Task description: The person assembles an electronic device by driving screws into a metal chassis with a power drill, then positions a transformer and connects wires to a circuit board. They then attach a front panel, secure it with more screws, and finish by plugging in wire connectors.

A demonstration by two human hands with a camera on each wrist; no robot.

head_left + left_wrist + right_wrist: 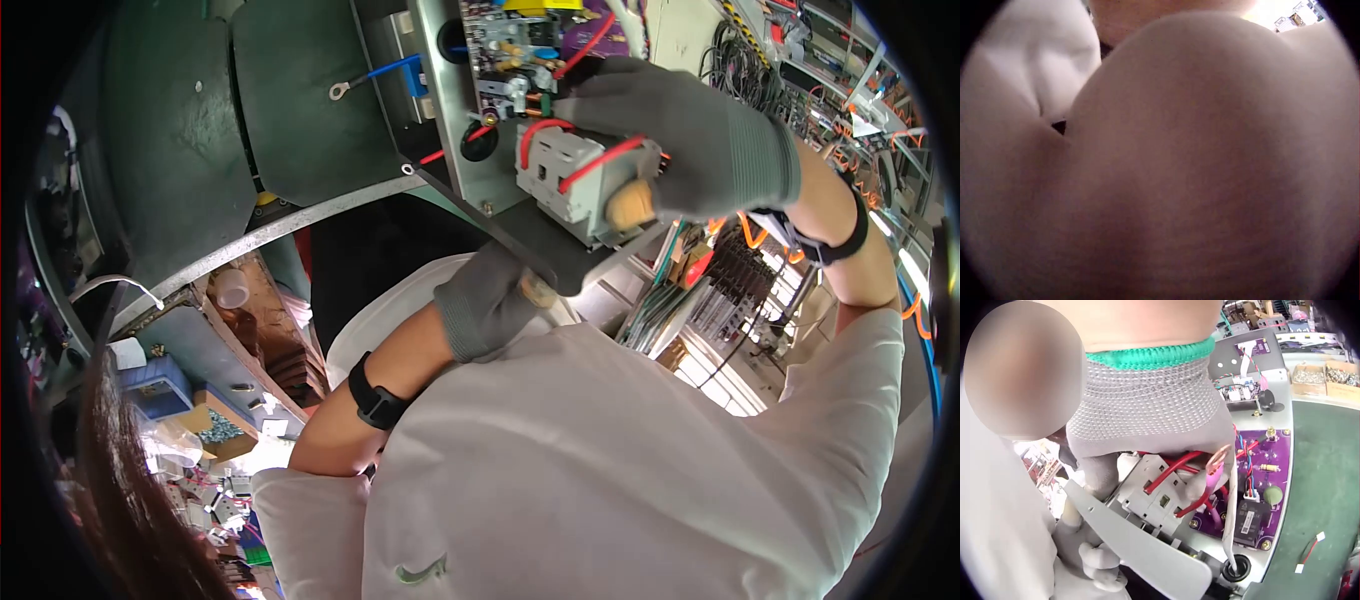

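Observation:
In the head view my right hand (700,140), in a grey glove, grips a white switch block (560,175) with red wires looped on it, thumb against its near side. My gloved left hand (490,305) holds the edge of a metal bracket (545,235) below the block, thumb on the edge. From the right wrist, my right hand (1154,419) reaches over the switch block (1160,497), its fingers partly hidden. Curled fingers of my left hand (1102,565) show beside the bracket (1141,550). The left wrist view shows mostly pale shirt fabric.
A purple circuit board (1263,469) sits in the metal housing. On the green mat (1319,487) lies a short red cable (1310,552). Boxes of small parts (1309,375) stand behind. A blue bin (155,388) is at lower left, and a ring-ended blue wire (375,72) hangs near the housing.

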